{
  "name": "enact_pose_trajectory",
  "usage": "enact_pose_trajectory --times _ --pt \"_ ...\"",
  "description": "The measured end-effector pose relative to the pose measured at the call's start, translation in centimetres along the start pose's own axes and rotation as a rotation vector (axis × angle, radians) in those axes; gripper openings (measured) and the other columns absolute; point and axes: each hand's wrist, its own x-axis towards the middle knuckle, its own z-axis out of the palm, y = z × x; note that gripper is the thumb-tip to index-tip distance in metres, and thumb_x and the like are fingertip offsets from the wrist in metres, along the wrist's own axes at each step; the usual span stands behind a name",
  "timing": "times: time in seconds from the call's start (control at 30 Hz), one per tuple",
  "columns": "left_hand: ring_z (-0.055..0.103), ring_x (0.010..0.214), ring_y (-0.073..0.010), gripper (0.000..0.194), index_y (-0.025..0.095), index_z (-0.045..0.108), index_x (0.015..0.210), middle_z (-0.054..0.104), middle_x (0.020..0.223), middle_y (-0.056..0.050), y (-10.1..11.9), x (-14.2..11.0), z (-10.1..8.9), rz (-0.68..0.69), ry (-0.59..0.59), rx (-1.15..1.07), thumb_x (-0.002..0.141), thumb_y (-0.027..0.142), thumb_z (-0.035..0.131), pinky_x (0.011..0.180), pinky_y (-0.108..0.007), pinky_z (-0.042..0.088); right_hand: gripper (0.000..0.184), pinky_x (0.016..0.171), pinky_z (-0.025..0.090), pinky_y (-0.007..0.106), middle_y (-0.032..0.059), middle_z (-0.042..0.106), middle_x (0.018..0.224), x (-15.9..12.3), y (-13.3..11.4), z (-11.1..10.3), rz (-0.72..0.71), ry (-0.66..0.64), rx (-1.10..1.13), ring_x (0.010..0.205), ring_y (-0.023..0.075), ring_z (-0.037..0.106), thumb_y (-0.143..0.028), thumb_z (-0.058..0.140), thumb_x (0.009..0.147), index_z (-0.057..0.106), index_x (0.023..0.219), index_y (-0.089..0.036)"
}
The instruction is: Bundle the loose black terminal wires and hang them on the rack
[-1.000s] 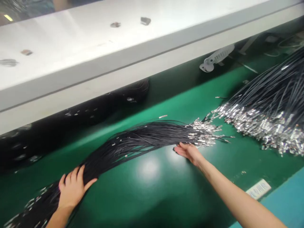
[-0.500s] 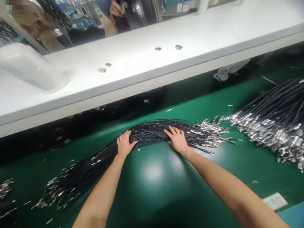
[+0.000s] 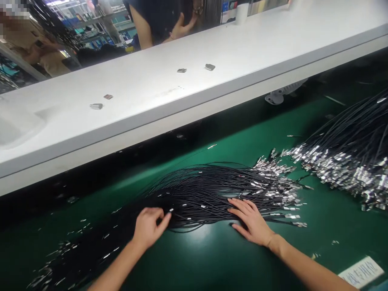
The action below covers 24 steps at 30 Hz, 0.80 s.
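Press lightly with the open right hand to avoid snagging wires; whether the curled left hand grips any, I cannot tell.

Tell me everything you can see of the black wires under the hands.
The wires are thin and look plastic-coated, with shiny, metal-looking tips gathered at the right and more at the left. They lie in a loose, arched bundle across the green table. The left hand, curled, and right hand, spread, touch its near side.
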Motion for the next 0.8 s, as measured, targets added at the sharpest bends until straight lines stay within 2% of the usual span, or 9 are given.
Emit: enact_pose_trajectory --times 0.07,0.2,0.27,0.33,0.4,0.5,0.6,0.7,0.8 --pt "0.051 0.055 -0.0152 0.046 0.02 0.053 0.057 0.054 0.055 0.0 -1.0 5.9 -0.3 -0.139 0.074 0.014 0.096 0.04 0.038 0.062 -0.03 0.038 0.038 0.109 0.025 0.048 0.0102 0.046 0.147 0.7 0.2 0.6 0.019 0.033 -0.007 0.132 0.0288 0.044 -0.042 0.057 0.09 0.06 0.123 -0.025" --pt "0.061 0.091 -0.0233 0.018 0.018 0.063 0.095 0.067 0.098 -0.009 -0.9 17.1 3.0 -0.237 -0.009 0.059 0.092 0.031 0.051 0.075 -0.032 0.044 0.031 0.106 0.027 0.045 0.0091 0.052 0.142 1.7 0.3 1.2 0.043 0.09 -0.031 0.128 0.0275 0.048 -0.043 0.056 0.091 0.062 0.115 -0.025" --pt "0.059 0.1 -0.0278 0.018 0.015 0.061 0.104 0.065 0.107 -0.014 0.0 20.2 5.5 -0.274 -0.088 0.1 0.09 0.024 0.054 0.08 -0.035 0.045 0.03 0.106 0.027 0.044 0.0087 0.052 0.142 1.7 0.4 1.3 0.041 0.09 -0.02 0.128 0.0272 0.048 -0.042 0.055 0.091 0.062 0.116 -0.026" --pt "0.06 0.098 -0.0279 0.014 0.014 0.06 0.099 0.064 0.102 -0.015 0.8 21.4 7.1 -0.284 -0.137 0.118 0.091 0.018 0.05 0.082 -0.036 0.046 0.03 0.106 0.028 0.045 0.0089 0.052 0.142 1.6 0.5 1.1 0.048 0.081 0.009 0.129 0.0277 0.048 -0.041 0.056 0.091 0.062 0.117 -0.026" --pt "0.06 0.091 -0.0248 0.015 0.015 0.058 0.092 0.063 0.097 -0.013 1.3 20.9 7.3 -0.241 -0.137 0.096 0.093 0.016 0.044 0.081 -0.035 0.046 0.032 0.106 0.028 0.045 0.0096 0.052 0.142 1.5 0.4 0.9 0.059 0.071 0.057 0.129 0.0288 0.048 -0.04 0.057 0.09 0.061 0.118 -0.025" --pt "0.059 0.082 -0.0212 0.016 0.018 0.053 0.091 0.059 0.093 -0.009 1.9 18.0 4.7 -0.107 0.014 -0.014 0.096 0.02 0.038 0.076 -0.034 0.047 0.028 0.106 0.03 0.047 0.0093 0.055 0.138 2.0 -0.1 0.4 0.098 0.115 0.189 0.127 0.0293 0.049 -0.037 0.059 0.088 0.063 0.114 -0.026" --pt "0.058 0.077 -0.0191 0.013 0.02 0.049 0.092 0.057 0.086 -0.005 3.6 13.5 1.1 0.078 0.16 -0.15 0.098 0.024 0.038 0.074 -0.033 0.047 0.025 0.105 0.033 0.047 0.0097 0.059 0.13 3.5 -1.8 -0.9 0.297 0.352 0.493 0.122 0.0277 0.051 -0.037 0.058 0.089 0.062 0.111 -0.026" --pt "0.058 0.078 -0.0173 0.008 0.02 0.049 0.094 0.059 0.087 -0.004 6.1 8.9 -1.1 0.221 0.203 -0.163 0.098 0.022 0.042 0.074 -0.031 0.047 0.044 0.093 0.045 0.04 0.0093 0.062 0.115 5.4 -3.8 -3.6 0.513 0.635 0.996 0.1 0.0222 0.06 -0.043 0.061 0.087 0.053 0.126 -0.025" --pt "0.06 0.08 -0.0175 0.005 0.019 0.05 0.096 0.062 0.089 -0.005 8.2 5.7 -1.5 0.309 0.249 -0.097 0.096 0.018 0.045 0.074 -0.031 0.047 0.054 0.076 0.048 0.032 0.0018 0.06 0.089 6.4 -5.3 -6.7 0.433 0.736 1.302 0.075 0.015 0.056 -0.041 0.068 0.082 0.05 0.13 -0.024"
